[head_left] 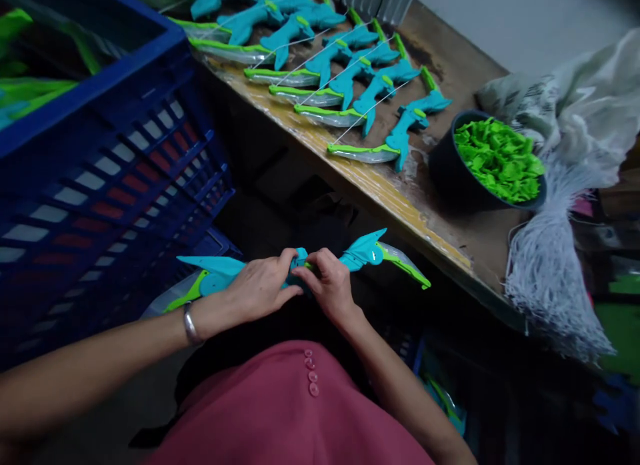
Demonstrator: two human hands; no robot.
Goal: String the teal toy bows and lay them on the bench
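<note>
- Gripping turquoise bow [364, 249] at its middle: left hand [263, 285].
- Right hand [330, 284]: fingertips pinched on green bit [309, 266] there.
- Bow position: between maroon shirt [270, 412] and table [467, 55].
- Strung bows [399, 137] lie on table near tub [450, 177].

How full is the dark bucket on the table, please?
It looks full: green pieces are heaped up to about the rim of the dark bucket, though what lies underneath is hidden.
</note>
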